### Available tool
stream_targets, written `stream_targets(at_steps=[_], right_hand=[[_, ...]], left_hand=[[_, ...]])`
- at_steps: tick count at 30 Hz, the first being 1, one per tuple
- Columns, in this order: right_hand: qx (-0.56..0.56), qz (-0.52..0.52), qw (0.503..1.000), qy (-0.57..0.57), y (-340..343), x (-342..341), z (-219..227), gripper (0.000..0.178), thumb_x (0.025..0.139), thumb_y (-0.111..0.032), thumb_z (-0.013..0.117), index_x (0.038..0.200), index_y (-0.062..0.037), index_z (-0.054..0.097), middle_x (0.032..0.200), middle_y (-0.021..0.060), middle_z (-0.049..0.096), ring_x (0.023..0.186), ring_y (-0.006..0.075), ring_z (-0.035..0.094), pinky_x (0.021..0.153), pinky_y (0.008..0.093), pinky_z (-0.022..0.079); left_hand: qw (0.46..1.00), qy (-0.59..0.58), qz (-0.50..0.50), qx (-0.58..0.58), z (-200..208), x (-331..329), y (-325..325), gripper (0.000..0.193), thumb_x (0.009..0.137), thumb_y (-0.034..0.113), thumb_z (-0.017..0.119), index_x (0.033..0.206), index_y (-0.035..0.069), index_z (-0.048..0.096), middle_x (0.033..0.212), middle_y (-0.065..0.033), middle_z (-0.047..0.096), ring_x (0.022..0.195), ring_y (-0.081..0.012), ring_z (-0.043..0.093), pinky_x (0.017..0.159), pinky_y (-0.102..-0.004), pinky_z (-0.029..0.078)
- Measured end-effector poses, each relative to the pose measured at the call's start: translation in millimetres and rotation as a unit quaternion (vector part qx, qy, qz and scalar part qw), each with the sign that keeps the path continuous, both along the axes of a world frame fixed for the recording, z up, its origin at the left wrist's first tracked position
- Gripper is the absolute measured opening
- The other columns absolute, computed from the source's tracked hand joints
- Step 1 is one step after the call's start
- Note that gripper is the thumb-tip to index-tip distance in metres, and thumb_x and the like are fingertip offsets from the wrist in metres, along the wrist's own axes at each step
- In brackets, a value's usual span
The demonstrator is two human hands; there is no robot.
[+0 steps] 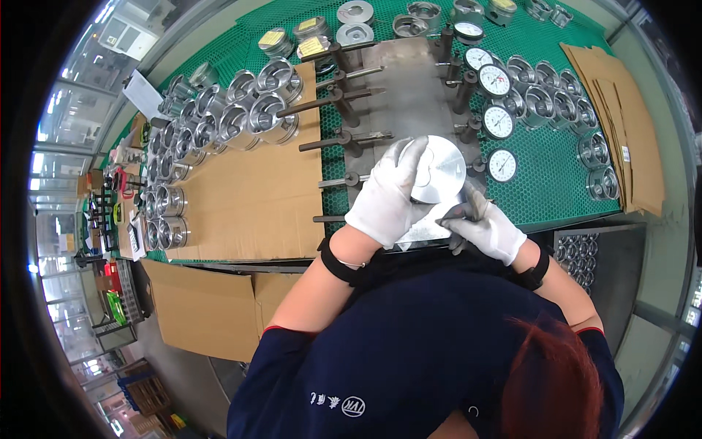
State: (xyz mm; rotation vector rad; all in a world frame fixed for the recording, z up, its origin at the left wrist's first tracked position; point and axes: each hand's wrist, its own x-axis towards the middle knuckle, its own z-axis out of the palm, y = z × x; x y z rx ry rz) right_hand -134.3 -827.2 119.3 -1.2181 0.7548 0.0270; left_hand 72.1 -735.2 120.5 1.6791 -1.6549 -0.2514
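A shiny round metal piston (pixel 444 167) is held with its flat crown facing up, just above the near end of a grey metal plate (pixel 404 99). My left hand (pixel 391 192), in a white glove, wraps round the piston's left side. By its lower right edge is my right hand (pixel 482 227), in a white glove with dark fingertips. Those fingers are curled and pressed together, and whatever they hold is hidden. Dial gauges (pixel 502 165) on dark posts line the plate's right side. Dark metal rods (pixel 340 141) on posts stand along its left.
Rows of pistons (pixel 235 126) stand on brown cardboard (pixel 270 197) at the left. More pistons (pixel 539 104) rest on the green mat (pixel 541 194) at the right, beside stacked cardboard sheets (pixel 621 124). Labelled pistons (pixel 276 42) sit at the back. A crate of metal parts (pixel 578 256) is below right.
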Motion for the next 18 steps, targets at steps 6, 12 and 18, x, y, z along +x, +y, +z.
stream_targets(at_steps=[6, 12, 18], right_hand=[[-0.013, 0.007, 1.000, -0.011, -1.9, -3.0, -10.2, 0.094, 0.092, -0.005, 0.066, 0.162, -0.0038, 0.003, 0.105, 0.0123, 0.063, 0.078, 0.0155, 0.068, 0.065, 0.0284, 0.060], [-0.021, 0.010, 1.000, -0.016, -3.1, -1.4, -6.3, 0.094, 0.091, -0.005, 0.066, 0.162, -0.0025, 0.004, 0.104, 0.0122, 0.064, 0.077, 0.0160, 0.068, 0.065, 0.0281, 0.059], [-0.094, 0.032, 0.995, 0.026, -1.3, 1.2, 8.2, 0.096, 0.088, -0.013, 0.071, 0.160, 0.0014, 0.010, 0.104, 0.0163, 0.066, 0.082, 0.0236, 0.071, 0.073, 0.0335, 0.058]], left_hand=[[0.999, 0.003, 0.024, 0.042, -1.1, 1.1, -1.5, 0.099, 0.067, 0.022, 0.091, 0.149, 0.007, 0.038, 0.143, -0.0239, 0.047, 0.128, -0.0426, 0.052, 0.107, -0.0465, 0.048], [0.999, 0.000, 0.028, 0.035, -2.1, 0.8, -3.6, 0.099, 0.067, 0.023, 0.090, 0.150, 0.007, 0.038, 0.144, -0.0237, 0.047, 0.129, -0.0420, 0.052, 0.107, -0.0463, 0.047], [1.000, 0.019, 0.022, 0.001, 1.9, 0.8, -2.3, 0.085, 0.068, 0.018, 0.086, 0.142, 0.005, 0.046, 0.137, -0.0227, 0.053, 0.123, -0.0404, 0.056, 0.103, -0.0457, 0.050]])
